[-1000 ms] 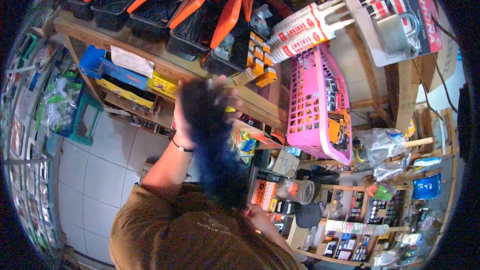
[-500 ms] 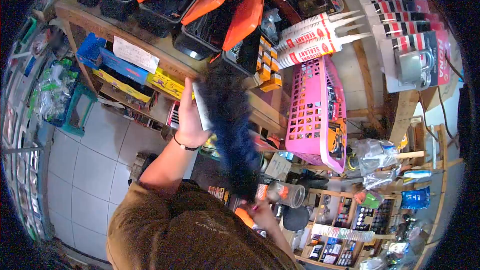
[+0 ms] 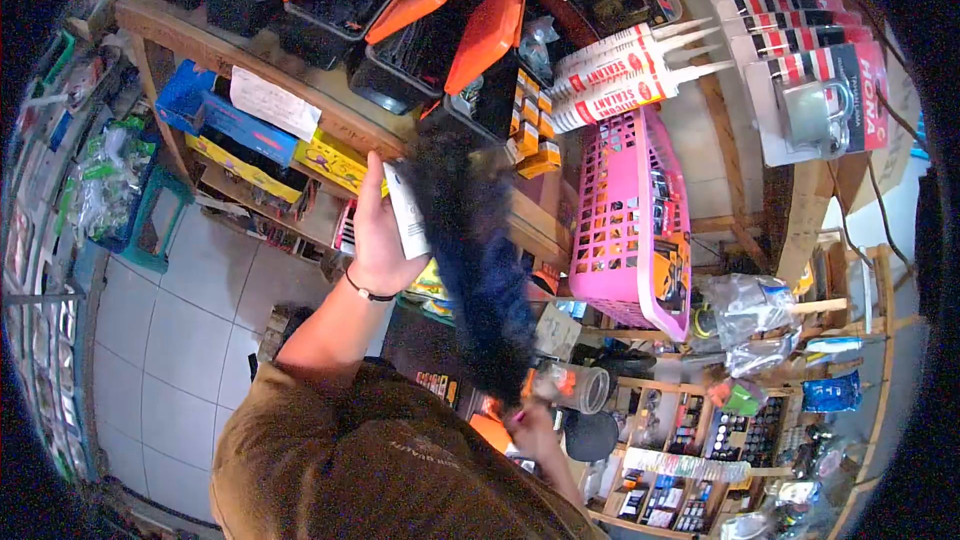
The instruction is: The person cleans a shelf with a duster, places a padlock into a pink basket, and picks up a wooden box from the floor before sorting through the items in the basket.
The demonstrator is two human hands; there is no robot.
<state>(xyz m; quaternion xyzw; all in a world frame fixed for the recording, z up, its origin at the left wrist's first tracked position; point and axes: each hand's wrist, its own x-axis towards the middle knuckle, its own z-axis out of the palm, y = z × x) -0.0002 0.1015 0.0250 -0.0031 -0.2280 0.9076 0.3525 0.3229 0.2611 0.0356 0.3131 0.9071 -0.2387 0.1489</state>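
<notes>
My left hand is raised in front of the shelf, closed around a white tube with small dark print. A dark, fluffy feather duster, blurred by motion, runs down from beside the tube. Its lower end meets my right hand, which is wrapped round the handle, with a bit of pink showing at the fingers. The duster's upper end overlaps the black bins on the shelf edge.
Black bins with orange lids line the wooden shelf. Silicone sealant tubes lie above a pink basket. Carded padlocks hang at upper right. Below the shelf sit blue and yellow boxes; tiled floor lies left.
The duster's lower part and my right hand have shifted slightly right. The white tube in my left hand is turned a little more into view.
</notes>
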